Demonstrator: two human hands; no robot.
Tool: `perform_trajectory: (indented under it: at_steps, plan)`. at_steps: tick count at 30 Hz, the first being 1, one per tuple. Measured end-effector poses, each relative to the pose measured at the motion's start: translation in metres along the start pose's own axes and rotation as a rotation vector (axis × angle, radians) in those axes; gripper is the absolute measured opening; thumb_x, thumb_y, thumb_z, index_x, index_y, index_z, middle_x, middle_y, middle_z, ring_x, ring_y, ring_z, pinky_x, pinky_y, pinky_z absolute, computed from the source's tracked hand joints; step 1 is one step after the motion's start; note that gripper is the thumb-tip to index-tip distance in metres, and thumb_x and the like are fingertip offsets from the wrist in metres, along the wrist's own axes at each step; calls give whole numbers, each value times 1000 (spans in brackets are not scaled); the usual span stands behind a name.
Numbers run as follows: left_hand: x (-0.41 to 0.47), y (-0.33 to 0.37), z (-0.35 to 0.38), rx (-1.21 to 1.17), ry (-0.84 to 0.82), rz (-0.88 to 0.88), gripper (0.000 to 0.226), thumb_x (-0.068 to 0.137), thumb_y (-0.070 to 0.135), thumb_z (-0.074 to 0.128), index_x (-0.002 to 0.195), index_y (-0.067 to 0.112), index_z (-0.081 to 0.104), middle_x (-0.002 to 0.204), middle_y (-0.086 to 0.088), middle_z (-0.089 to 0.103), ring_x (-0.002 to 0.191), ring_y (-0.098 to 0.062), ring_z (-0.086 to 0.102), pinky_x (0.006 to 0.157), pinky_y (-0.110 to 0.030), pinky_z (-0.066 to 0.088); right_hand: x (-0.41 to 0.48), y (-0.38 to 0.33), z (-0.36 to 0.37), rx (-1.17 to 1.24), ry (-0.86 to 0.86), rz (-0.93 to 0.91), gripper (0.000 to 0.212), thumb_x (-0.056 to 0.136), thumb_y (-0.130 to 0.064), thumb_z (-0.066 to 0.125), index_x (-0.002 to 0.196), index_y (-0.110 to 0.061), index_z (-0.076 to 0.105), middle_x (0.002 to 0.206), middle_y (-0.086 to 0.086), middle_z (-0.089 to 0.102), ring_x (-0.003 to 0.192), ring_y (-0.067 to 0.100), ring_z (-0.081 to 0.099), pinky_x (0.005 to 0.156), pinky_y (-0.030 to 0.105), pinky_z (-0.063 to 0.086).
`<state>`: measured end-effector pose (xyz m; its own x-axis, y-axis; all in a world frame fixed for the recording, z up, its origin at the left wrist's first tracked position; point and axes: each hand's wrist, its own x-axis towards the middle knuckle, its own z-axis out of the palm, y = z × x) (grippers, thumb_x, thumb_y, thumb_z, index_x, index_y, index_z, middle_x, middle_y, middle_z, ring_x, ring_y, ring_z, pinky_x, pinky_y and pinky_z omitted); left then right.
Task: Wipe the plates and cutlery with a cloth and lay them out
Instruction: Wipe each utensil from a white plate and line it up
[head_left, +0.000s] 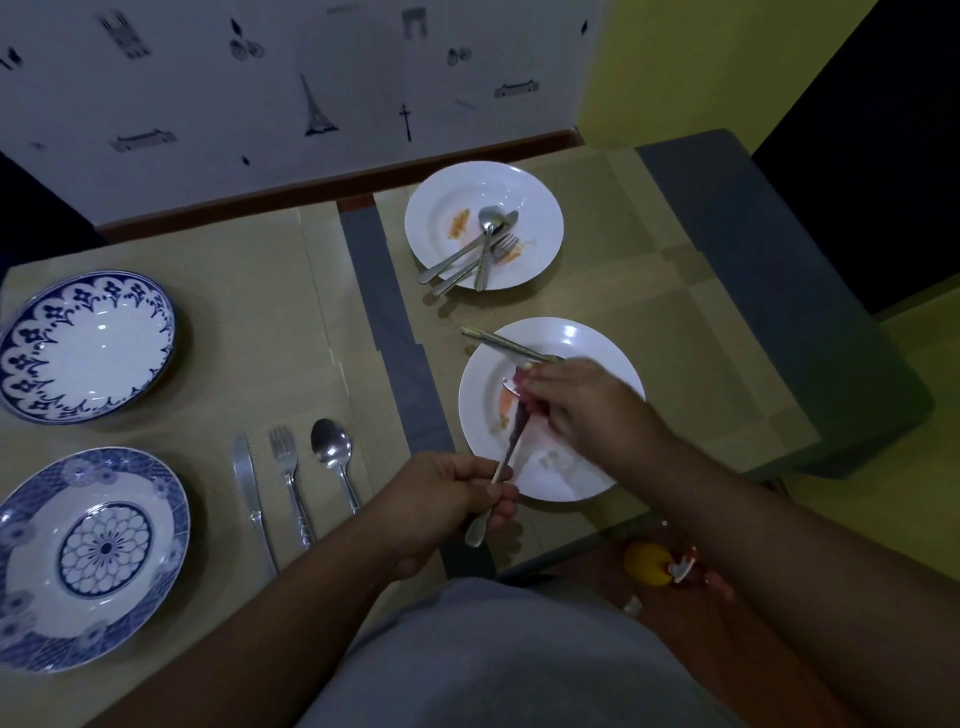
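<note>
The left hand, low in the centre of the frame, is curled tight around the handle end of a piece of cutlery, thumb and fingers clamped on the shaft with the handle tip poking out below the fist. From that grip the utensil's long axis runs up and slightly right, toward the right hand, which sits just above and right of it. The right hand's fingers are pinched together over the utensil's head, with a pale, pinkish cloth bunched between them; the head is blurred and mostly covered, so whether it is a spoon or fork cannot be told. Both hands hover over the near white plate, which shows an orange smear at its left side and carries 1 more utensil lying across its upper left rim.

I judge the wipe to turn on sliding the cloth along that up-right axis while the left hand holds the handle fixed.

Further up the frame, a second white plate holds several stained pieces of cutlery, not yet wiped by the look of it. At lower left, a knife, fork and spoon lie side by side, handles toward the person, beside 2 blue patterned plates, apparently laid out already.
</note>
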<state>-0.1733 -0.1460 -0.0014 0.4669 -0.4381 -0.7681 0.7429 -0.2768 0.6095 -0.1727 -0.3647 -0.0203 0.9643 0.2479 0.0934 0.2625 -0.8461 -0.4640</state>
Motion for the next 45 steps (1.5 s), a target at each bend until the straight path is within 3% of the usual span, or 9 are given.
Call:
perform_trajectory:
  at_steps: [6, 8, 13, 20, 24, 29, 34, 40, 45]
  plan:
    - [-1, -7, -7, -29, -38, -51, 21, 89, -1, 69, 107, 5, 78, 104, -17, 76, 88, -24, 73, 88, -42, 59, 13, 24, -21, -24, 104, 217, 31, 72, 4, 56, 92, -13, 74, 82, 4, 71, 75, 23, 62, 68, 37, 52]
    - [0, -6, -9, -4, 1, -50, 21, 84, 3, 76, 105, 7, 78, 101, -15, 77, 85, -23, 73, 86, -42, 59, 9, 20, -28, 8, 147, 228, 30, 74, 6, 57, 93, -9, 73, 84, 6, 71, 76, 23, 63, 69, 39, 53]
    - [-1, -3, -6, -5, 94, -52, 21, 80, 2, 80, 101, 4, 76, 89, -12, 78, 68, -14, 73, 54, -21, 54, -1, -13, -24, 84, 120, 169, 37, 80, 1, 62, 111, -16, 73, 100, -2, 74, 90, 16, 64, 81, 35, 54]
    - [1, -5, -3, 33, 152, -16, 15, 79, 4, 81, 93, 7, 79, 90, -12, 79, 80, -23, 74, 74, -33, 60, -16, -32, 6, -24, -85, -119, 29, 82, -13, 57, 104, -14, 75, 109, 1, 72, 96, 22, 63, 91, 35, 49]
    - [0, -8, -5, 78, 162, -21, 10, 81, 7, 80, 90, 10, 79, 82, -5, 78, 71, -13, 71, 64, -27, 56, 1, -13, 3, -66, -81, -132, 24, 76, -10, 61, 94, -15, 76, 99, 0, 74, 93, 20, 65, 89, 35, 47]
    - [-6, -6, -3, 50, 122, -13, 13, 84, 9, 77, 98, 10, 78, 92, -9, 79, 79, -19, 72, 66, -28, 60, 28, 18, -16, 77, -9, 235, 27, 78, 1, 59, 88, -16, 77, 80, -2, 72, 67, 4, 61, 66, 9, 47]
    - [-8, 2, -3, -88, 74, -68, 19, 88, 8, 74, 106, 4, 75, 98, -17, 76, 73, -20, 72, 57, -24, 56, 23, 14, -27, 30, 102, 227, 33, 72, 5, 56, 92, -12, 76, 83, 6, 73, 76, 23, 66, 70, 37, 54]
    - [-6, 10, -10, 94, 125, 13, 13, 90, 22, 72, 99, 15, 77, 63, 9, 67, 55, 0, 59, 50, -13, 45, 15, -2, -18, 138, 83, 316, 38, 83, -1, 59, 111, -21, 74, 101, -3, 75, 90, 12, 68, 85, 32, 55]
    - [-12, 26, -12, 155, 149, 168, 14, 97, 20, 62, 104, 13, 72, 84, 2, 76, 53, 5, 61, 44, -10, 42, 13, -11, -15, 257, 97, 364, 35, 85, 4, 60, 110, -15, 75, 96, -4, 75, 87, 7, 69, 88, 33, 56]
